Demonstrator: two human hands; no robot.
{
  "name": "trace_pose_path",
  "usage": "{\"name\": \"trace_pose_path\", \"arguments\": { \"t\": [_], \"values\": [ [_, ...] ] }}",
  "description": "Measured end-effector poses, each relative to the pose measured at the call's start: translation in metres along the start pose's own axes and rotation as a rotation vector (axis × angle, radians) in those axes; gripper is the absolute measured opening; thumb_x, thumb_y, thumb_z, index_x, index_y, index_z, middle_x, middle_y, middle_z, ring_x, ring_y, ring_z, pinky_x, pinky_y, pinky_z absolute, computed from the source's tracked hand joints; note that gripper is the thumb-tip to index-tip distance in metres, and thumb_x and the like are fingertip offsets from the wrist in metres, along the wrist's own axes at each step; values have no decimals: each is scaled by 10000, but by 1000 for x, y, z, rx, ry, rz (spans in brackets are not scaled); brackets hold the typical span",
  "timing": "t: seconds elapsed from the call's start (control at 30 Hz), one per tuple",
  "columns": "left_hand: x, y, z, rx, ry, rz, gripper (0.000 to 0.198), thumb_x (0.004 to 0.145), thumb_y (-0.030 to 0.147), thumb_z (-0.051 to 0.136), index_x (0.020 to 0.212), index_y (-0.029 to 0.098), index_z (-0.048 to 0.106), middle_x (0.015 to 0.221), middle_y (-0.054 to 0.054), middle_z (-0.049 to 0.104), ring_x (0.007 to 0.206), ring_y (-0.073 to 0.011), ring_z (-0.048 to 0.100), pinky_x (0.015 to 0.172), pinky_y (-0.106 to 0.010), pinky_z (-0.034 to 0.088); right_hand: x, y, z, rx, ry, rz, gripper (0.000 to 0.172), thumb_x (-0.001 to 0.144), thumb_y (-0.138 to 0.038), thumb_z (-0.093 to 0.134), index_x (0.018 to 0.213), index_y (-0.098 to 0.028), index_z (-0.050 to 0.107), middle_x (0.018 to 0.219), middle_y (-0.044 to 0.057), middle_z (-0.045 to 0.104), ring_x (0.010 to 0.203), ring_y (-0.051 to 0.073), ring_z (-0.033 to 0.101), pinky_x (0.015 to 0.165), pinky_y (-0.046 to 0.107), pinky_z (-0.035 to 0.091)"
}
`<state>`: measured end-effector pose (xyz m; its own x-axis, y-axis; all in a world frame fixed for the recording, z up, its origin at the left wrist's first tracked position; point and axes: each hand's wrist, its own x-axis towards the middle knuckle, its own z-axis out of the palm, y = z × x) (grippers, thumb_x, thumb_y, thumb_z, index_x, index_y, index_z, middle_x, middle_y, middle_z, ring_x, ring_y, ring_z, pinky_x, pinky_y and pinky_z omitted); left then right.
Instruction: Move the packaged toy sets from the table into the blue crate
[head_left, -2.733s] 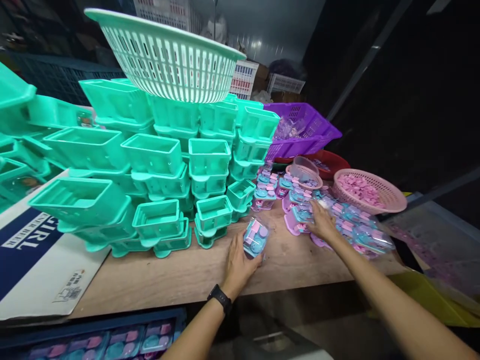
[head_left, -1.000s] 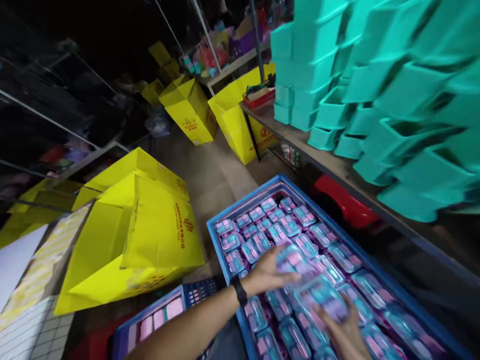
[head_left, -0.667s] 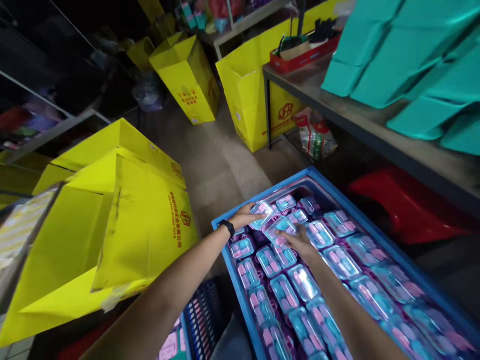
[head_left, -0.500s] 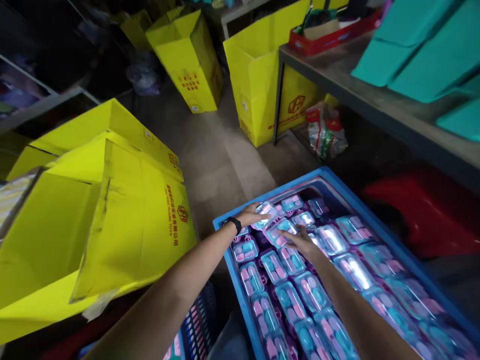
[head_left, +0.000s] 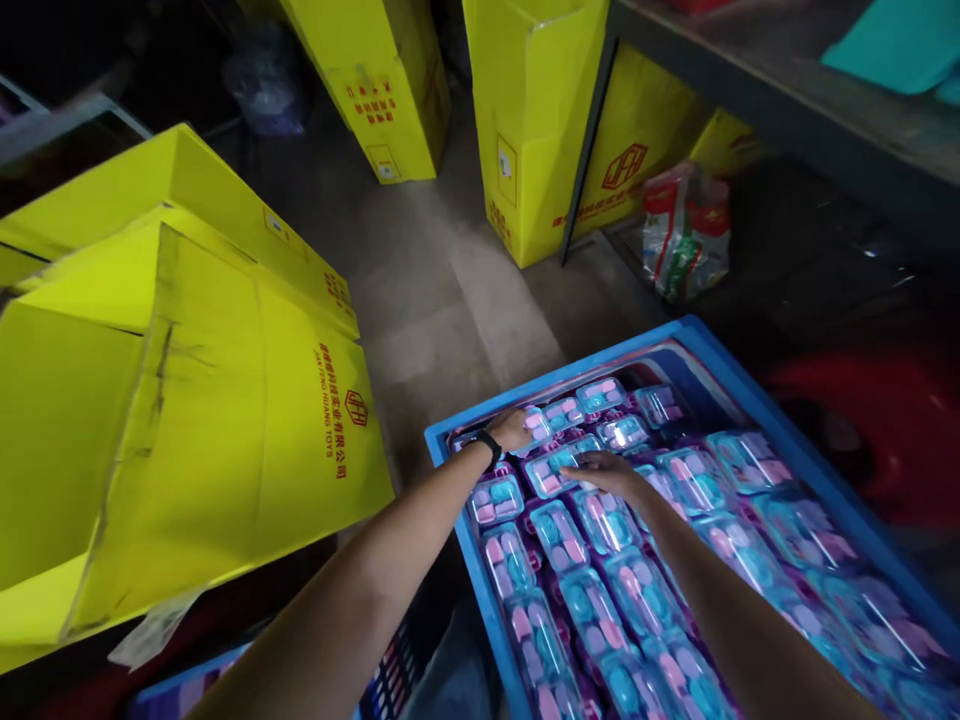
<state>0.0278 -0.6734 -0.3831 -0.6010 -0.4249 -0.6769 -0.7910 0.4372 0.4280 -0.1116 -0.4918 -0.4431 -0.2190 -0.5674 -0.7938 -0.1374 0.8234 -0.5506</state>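
On the floor at nine o'clock lies a big yellow carton (head_left: 172, 400), tipped on its side with red print on the face; what it holds cannot be seen from here. Up at twelve o'clock stand two more yellow cartons (head_left: 536, 110), upright, the right-hand one pressed against a dark table leg (head_left: 589, 140). At one o'clock, under the table, a red and green printed bag (head_left: 684, 245) sits on the floor.

Lower down, from five to three o'clock, a blue crate (head_left: 705, 345) is packed with rows of clear blister packs (head_left: 592, 610), each showing pink and teal toy pieces on purple backing (they fill it nearly rim to rim).

The left hand (head_left: 512, 430), with a black watch (head_left: 489, 444) on the wrist, rests at the crate's far left corner, fingers curled down onto a blister pack (head_left: 537, 424) there; whether they grip it or only press I cannot tell. Just to its right, the right hand (head_left: 604, 470) lies flat, fingers stretched and close together, touching the teal-and-pink pack (head_left: 546, 470) in the next row. The two hands are near each other but apart.

At seven o'clock the edge of a second blue crate (head_left: 187, 682) shows.
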Motion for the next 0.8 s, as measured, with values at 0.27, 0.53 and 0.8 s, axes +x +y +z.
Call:
{"name": "trace_pose_path", "arguments": {
  "t": [0.27, 0.53, 0.8],
  "values": [
    [-21, 6, 5, 115, 159, 3, 413, 994, 367, 658, 1361, 193, 585, 1418, -118, 599, 1268, -291, 612, 1072, -541, 537, 4, -7, 9, -167, 15, -149, 285, 970, -387, 727, 1113, -145, 684, 1058, 52, 701, 948, 211, 691, 859, 401, 608],
    [-45, 10, 7, 168, 222, 14, 417, 988, 338, 666, 1372, 197, 584, 1483, -120, 554, 1355, -315, 550, 1143, -589, 469, -22, 19, 31, -163, 282, -341, 403, 981, -438, 701, 1273, -164, 654, 1302, 115, 659, 1215, 283, 628, 1078, 550, 501],
    [-79, 5, 22, 228, 292, -75, 401, 993, 346, 659, 1355, 183, 605, 1498, -128, 563, 1404, -312, 525, 1182, -595, 431, -61, 34, 67, 40, 516, -539, 485, 1000, -448, 652, 1394, -172, 589, 1437, 149, 585, 1373, 333, 521, 1166, 622, 396]
  ]
}}
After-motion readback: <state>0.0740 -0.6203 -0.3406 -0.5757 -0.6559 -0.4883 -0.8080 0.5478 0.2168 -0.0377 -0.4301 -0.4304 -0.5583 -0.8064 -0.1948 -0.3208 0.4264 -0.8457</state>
